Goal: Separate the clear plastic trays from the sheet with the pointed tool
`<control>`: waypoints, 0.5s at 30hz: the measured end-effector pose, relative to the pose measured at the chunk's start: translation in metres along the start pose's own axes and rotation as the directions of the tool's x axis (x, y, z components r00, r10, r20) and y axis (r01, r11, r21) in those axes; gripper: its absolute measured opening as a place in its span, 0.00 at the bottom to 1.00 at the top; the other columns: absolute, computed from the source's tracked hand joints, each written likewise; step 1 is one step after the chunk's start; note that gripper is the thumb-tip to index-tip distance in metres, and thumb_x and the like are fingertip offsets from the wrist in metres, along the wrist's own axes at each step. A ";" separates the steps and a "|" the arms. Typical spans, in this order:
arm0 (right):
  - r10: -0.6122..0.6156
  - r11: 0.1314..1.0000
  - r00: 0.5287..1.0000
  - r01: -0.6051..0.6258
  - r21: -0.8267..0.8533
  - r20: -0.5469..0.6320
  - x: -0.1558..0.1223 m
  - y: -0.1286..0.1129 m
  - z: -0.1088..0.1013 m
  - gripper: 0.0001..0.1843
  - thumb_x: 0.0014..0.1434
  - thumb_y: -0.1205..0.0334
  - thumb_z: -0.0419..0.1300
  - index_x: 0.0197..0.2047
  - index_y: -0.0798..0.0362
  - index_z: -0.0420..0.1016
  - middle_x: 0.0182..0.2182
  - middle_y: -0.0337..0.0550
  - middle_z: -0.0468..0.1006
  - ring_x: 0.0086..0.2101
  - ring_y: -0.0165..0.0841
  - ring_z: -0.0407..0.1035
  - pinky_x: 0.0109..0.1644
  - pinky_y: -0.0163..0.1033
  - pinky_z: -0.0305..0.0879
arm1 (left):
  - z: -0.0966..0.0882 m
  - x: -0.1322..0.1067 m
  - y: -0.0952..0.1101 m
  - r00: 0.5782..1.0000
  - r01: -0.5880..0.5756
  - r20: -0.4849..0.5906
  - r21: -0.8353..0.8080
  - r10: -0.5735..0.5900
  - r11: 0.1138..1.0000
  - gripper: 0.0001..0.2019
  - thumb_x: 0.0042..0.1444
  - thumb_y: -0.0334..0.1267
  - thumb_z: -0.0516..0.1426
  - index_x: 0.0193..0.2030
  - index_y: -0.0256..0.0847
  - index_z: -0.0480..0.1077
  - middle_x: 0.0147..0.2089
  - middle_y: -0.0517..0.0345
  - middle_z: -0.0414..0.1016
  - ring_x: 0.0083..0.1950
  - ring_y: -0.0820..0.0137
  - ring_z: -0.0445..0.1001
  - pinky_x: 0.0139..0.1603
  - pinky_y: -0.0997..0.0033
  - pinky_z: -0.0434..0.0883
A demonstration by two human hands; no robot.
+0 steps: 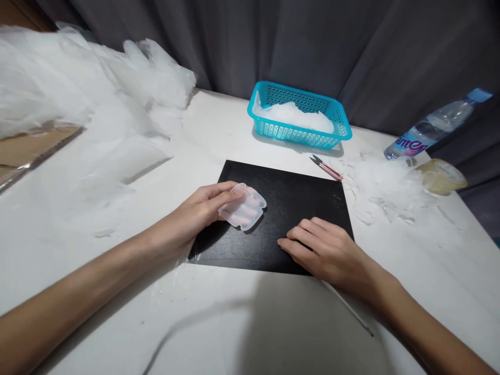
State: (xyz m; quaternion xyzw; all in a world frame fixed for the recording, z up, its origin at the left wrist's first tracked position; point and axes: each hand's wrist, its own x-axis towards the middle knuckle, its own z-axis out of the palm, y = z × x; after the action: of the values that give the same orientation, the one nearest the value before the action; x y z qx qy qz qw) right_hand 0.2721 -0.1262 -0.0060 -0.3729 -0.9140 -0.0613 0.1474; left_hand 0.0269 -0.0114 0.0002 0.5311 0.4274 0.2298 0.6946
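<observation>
A black mat [289, 208] lies on the white table [242, 323] in front of me. My left hand [203, 208] is closed on a small translucent plastic piece [242, 207], thumb on top and fingers under it, held over the mat's left part. On the mat's lower right edge rests my right hand [320, 250], palm down, fingers loosely curled and holding nothing that I can see.
A teal basket [339, 120] with white plastic pieces stands behind the mat. Pink snips [326, 167] lie beside it. Plastic scraps [383, 187], a tape roll [440, 177] and a water bottle [433, 127] sit at right. Clear bags [97, 99] pile up at left.
</observation>
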 end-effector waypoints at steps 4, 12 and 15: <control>-0.064 0.997 0.998 0.064 -0.040 -0.014 0.003 -0.002 -0.001 0.19 0.71 0.76 0.46 0.41 0.58 0.79 0.34 0.45 0.78 0.33 0.36 0.64 0.40 0.43 0.60 | 0.000 -0.001 -0.001 0.999 -0.004 0.033 -0.013 0.004 1.000 0.18 0.64 0.54 0.63 0.46 0.40 0.82 0.44 0.51 0.84 0.43 0.64 0.79 0.41 0.72 0.74; -0.190 0.967 0.982 0.187 -0.175 -0.004 0.007 -0.011 -0.001 0.24 0.71 0.76 0.44 0.33 0.54 0.77 0.35 0.47 0.78 0.33 0.37 0.63 0.41 0.45 0.61 | 0.001 -0.004 0.000 0.998 0.014 0.068 -0.031 -0.012 0.999 0.19 0.68 0.53 0.59 0.50 0.41 0.82 0.48 0.48 0.86 0.46 0.61 0.82 0.44 0.69 0.75; -0.212 0.964 0.976 0.203 -0.170 -0.038 0.007 -0.012 0.000 0.23 0.71 0.76 0.45 0.34 0.55 0.77 0.35 0.47 0.78 0.33 0.37 0.64 0.41 0.45 0.61 | 0.001 -0.004 0.002 0.997 0.025 0.069 -0.018 -0.023 1.000 0.20 0.67 0.54 0.60 0.50 0.40 0.82 0.48 0.47 0.86 0.45 0.61 0.82 0.43 0.69 0.75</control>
State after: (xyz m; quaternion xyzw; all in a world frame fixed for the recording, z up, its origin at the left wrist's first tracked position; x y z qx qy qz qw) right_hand 0.2590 -0.1300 -0.0040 -0.2842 -0.9353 -0.1622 0.1344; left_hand 0.0262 -0.0141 0.0030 0.5268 0.4076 0.2072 0.7165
